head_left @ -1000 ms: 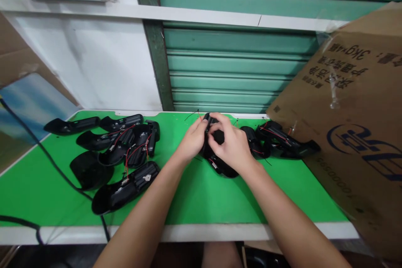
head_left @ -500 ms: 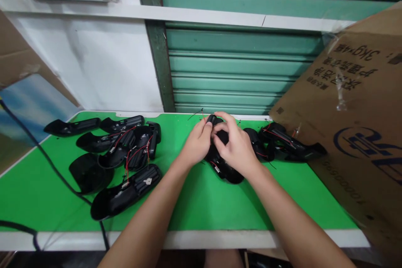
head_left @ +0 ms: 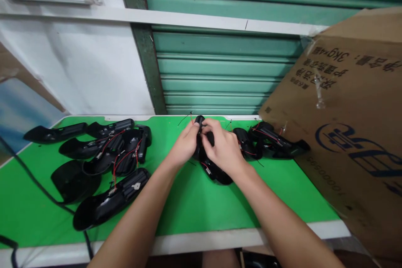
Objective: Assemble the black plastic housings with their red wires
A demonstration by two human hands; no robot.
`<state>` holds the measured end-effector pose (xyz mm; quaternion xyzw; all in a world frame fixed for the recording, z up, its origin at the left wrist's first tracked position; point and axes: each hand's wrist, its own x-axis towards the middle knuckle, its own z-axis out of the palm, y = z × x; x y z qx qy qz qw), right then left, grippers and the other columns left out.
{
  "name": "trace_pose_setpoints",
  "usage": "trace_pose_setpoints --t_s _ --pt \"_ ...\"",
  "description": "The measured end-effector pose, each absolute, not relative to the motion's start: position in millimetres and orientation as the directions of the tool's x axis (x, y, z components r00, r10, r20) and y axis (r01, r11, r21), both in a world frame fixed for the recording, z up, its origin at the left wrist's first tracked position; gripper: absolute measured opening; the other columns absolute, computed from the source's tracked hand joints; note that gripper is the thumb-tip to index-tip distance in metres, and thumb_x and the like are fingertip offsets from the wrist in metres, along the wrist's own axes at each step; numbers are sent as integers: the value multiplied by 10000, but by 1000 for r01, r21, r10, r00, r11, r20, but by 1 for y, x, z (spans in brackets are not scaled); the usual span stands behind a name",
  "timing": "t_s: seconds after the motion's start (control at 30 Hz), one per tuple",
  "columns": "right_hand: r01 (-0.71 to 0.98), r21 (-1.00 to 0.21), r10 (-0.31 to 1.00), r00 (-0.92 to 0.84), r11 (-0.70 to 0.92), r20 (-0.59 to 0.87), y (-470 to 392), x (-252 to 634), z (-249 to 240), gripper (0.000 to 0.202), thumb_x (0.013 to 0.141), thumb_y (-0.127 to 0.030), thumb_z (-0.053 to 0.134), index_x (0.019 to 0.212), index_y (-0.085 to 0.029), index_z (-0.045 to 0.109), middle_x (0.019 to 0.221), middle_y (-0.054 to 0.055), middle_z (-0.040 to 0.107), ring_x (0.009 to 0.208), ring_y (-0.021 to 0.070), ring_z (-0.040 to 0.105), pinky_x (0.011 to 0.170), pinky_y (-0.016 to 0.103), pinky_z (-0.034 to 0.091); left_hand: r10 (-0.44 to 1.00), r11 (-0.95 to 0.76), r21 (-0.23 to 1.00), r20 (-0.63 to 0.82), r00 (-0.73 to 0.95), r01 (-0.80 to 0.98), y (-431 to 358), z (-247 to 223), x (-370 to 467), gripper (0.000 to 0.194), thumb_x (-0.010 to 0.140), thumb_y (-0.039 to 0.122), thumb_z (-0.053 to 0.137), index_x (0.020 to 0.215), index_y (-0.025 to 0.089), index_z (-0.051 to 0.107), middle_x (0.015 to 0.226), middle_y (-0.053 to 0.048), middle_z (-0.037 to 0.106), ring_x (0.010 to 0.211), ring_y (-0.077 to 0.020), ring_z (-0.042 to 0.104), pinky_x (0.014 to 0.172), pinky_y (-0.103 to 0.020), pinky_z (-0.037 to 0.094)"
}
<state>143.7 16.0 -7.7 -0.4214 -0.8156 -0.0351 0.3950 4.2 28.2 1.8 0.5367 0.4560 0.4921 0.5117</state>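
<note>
My left hand [head_left: 186, 145] is closed around a black plastic housing [head_left: 199, 120], thumb along its upper end. Right across from it, my right hand [head_left: 223, 147] has its thumb and bent fingers pressed in at the same housing. Whether a small part sits between those fingertips I cannot make out. Beneath the hands, another curved black shell [head_left: 217, 174] with a red wire and a small white connector lies on the green tabletop [head_left: 188, 213]. Part of the held housing is covered by the fingers.
Several black shells with red wires lie at left, the nearest a long housing [head_left: 109, 201]. More wired shells [head_left: 276, 142] lie at right, against a big cardboard box [head_left: 351, 104]. A black cable [head_left: 34, 180] crosses the left side. Behind stands a green shutter [head_left: 220, 63].
The camera view has turned slightly to the right, so everything appears further left. My right fingers have drawn in closer to the housing held in my left hand.
</note>
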Motion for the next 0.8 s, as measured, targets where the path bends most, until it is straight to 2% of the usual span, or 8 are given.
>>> trace_pose_setpoints --t_s 0.1,0.27,0.43,0.6,0.8 --pt "705 -300 671 -329 643 664 16 146 -6 341 942 -148 517 1271 -219 466 1004 55 764 855 216 751 663 280 529 992 -55 998 55 111 -3 28 1 4 343 1000 314 392 1147 162 662 1207 -76 715 1205 -224 605 1075 -312 440" --pt "722 -268 685 -374 638 625 15 147 -3 376 939 -130 508 1301 -228 476 1022 48 774 849 222 748 677 294 531 996 -32 999 33 79 -15 28 1 5 320 986 305 408 1095 173 679 1229 -72 712 1205 -222 605 1084 -314 433" --pt "755 -170 638 -384 633 668 14 143 -3 317 972 -130 462 1272 -215 519 1014 68 775 837 225 733 714 314 533 998 -32 999 33 55 -28 26 4 6 316 985 300 414 1097 175 682 1204 -62 719 1205 -220 601 1079 -314 436" --pt "757 -63 576 -437 650 691 15 142 -1 311 940 -78 489 1209 -211 570 913 55 768 790 227 695 817 350 518 999 -22 999 24 49 -40 24 3 6 332 977 291 414 1155 173 669 1177 -65 713 1191 -233 603 1068 -328 448" --pt "754 -101 602 -429 650 674 16 144 -2 242 969 -120 479 1177 -204 569 878 62 739 756 232 650 740 336 509 986 -162 982 158 51 100 27 -3 4 414 977 289 408 1313 189 629 1436 -82 596 1406 -226 460 1224 -347 275"
